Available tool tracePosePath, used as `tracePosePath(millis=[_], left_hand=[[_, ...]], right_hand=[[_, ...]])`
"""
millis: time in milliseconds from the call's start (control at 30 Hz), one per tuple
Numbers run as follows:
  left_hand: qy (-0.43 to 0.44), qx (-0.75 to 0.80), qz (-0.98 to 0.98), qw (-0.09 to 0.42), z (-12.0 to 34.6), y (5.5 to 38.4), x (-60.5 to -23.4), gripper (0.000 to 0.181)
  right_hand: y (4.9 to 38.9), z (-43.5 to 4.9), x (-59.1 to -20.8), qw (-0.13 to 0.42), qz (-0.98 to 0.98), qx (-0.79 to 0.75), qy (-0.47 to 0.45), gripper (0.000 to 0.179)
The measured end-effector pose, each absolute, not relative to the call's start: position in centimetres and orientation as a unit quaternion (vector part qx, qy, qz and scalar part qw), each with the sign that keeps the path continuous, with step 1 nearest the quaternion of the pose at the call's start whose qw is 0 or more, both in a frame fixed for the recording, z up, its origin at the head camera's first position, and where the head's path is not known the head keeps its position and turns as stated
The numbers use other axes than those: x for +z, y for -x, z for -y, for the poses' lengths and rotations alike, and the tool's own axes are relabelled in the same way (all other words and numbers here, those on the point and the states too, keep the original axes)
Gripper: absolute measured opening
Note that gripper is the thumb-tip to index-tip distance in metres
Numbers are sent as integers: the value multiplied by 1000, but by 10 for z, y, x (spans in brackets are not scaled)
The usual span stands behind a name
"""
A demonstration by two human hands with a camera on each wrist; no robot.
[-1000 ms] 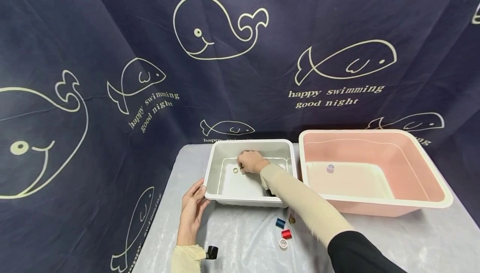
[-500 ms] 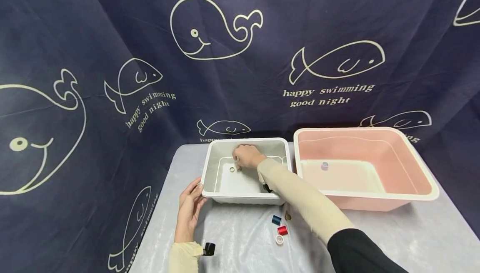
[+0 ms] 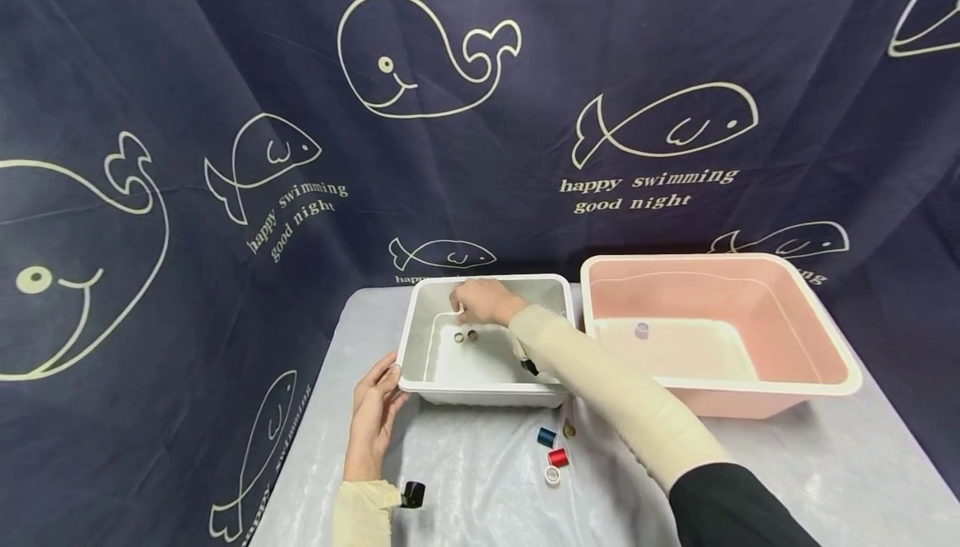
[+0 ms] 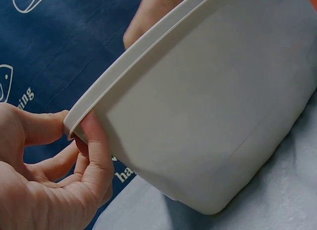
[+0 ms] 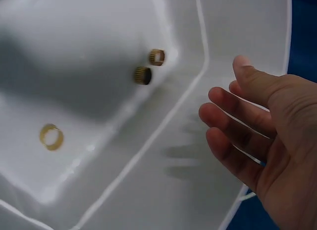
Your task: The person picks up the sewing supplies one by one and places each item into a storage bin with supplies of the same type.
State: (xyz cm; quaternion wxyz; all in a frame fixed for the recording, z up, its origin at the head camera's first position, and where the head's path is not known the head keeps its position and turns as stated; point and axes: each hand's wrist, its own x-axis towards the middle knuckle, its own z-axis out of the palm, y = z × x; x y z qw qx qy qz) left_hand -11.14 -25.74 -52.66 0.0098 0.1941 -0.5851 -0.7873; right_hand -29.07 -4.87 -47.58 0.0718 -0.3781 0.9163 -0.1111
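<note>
My left hand (image 3: 371, 418) pinches the corner rim of a light grey plastic bin (image 4: 208, 111) between thumb and fingers. Inside that bin hovers my right hand (image 3: 482, 301), near the back wall, fingers loosely spread and holding nothing. In the right wrist view several small gold-brown rings lie on the bin floor away from the fingertips: a ridged ring with a dark inside (image 5: 142, 75), a similar ring (image 5: 157, 57) touching or close beside it, and a thinner yellow ring (image 5: 51, 137) farther off.
A larger pink bin (image 3: 832, 330) stands right of the grey one, with a small pale purple piece (image 3: 642, 330) inside. On the cloth in front lie a blue thread spool (image 3: 547, 437), a red spool (image 3: 558, 457), a white round piece (image 3: 552, 477) and a brownish ring (image 3: 569, 430).
My right hand has risen and moved toward the back left of the grey bin, away from the rings. The left hand keeps its hold on the rim; the head view has shifted slightly.
</note>
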Motion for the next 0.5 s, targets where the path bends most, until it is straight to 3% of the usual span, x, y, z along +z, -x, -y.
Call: tracePosePath(millis=[500], left_hand=[[-199,-790,580,7,259,113,-526,48]], right_hand=[[271,34,-415,45,-907,-91,409,30]])
